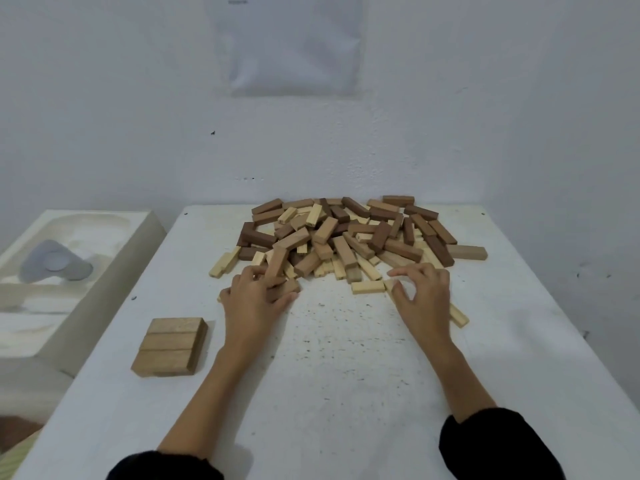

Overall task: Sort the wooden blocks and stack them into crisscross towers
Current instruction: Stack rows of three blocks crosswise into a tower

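A loose pile of wooden blocks in pale, tan and dark brown lies at the far middle of the white table. Three tan blocks lie side by side as a flat layer near the left edge. My left hand sits at the pile's near left edge, fingers curled round a tan block. My right hand is at the near right edge, thumb and fingers curled over a pale block. Another pale block pokes out beside that hand.
A pale moulded tray with a grey object in it stands to the left of the table. The white wall rises right behind the pile, with a sheet of paper stuck on it.
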{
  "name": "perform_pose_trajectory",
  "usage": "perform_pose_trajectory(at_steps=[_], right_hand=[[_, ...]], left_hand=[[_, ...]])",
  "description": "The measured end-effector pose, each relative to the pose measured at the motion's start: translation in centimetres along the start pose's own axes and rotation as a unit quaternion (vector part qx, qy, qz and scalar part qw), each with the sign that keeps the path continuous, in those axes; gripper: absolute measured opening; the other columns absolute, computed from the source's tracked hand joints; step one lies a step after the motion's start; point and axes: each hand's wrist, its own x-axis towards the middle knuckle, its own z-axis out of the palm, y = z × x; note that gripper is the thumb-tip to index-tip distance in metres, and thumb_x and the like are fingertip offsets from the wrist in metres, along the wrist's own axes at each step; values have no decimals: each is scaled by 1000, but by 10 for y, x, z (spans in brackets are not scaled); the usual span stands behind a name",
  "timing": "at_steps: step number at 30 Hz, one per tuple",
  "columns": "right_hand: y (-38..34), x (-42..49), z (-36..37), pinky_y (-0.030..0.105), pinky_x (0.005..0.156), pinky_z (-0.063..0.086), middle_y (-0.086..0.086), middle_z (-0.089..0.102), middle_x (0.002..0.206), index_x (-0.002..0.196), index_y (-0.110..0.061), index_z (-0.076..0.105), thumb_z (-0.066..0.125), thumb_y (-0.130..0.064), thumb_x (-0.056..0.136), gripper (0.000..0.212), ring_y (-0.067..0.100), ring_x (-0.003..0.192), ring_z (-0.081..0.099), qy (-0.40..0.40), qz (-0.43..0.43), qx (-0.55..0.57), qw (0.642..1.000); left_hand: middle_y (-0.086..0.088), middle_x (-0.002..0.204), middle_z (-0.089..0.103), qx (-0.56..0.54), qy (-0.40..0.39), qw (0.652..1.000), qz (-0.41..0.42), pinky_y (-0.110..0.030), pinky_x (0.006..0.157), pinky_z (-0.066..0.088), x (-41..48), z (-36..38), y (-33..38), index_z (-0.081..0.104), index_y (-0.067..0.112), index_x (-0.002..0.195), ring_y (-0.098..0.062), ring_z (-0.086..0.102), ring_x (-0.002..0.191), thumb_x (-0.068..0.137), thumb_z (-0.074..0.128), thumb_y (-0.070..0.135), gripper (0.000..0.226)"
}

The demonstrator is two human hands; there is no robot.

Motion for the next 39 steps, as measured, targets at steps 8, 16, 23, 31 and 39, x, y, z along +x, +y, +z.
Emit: perform_pose_trajectory(at_steps=[8,16,23,31,39], right_hand=[[-5,2,6,32,75,34,3,61,94,97,-18,71,69,-5,78,23,18,94,40,6,-20,-11,1000],[-50,11,47,36,78,32,-2,60,89,101,-23,68,52,-39,80,31,23,90,48,-20,-118,-39,992],[-67,19,77,38,87,27,-6,64,105,111,-31,66,64,-37,84,27,23,105,45,-40,-105,-69,991],[-68,5,58,36,85,31,-6,67,90,97,-27,73,70,-15,77,23,20,89,50,27,-72,19,997],[-34,-45,-9,46,65,47,-6,65,84,89,-23,72,81,-11,68,26,16,79,53,10,-102,10,995]], left_hand=[[-2,118,59,-27,-20,996,79,-44,89,41,-24,-22,10,75,24,98,-25,53,107,73,79,35,28],[12,120,45,-54,-76,993,71,-21,78,33,-41,-15,11,73,25,103,-10,38,110,75,75,40,32],[14,126,39,-96,-79,991,51,-17,82,32,-44,-12,9,70,23,103,-4,35,110,77,74,39,30],[16,118,35,-124,-74,987,65,-25,79,48,-44,-11,7,69,17,96,-8,52,98,75,76,37,30],[6,116,36,-200,-91,973,68,-3,73,40,-48,-14,13,71,14,99,8,52,82,81,68,43,34]])
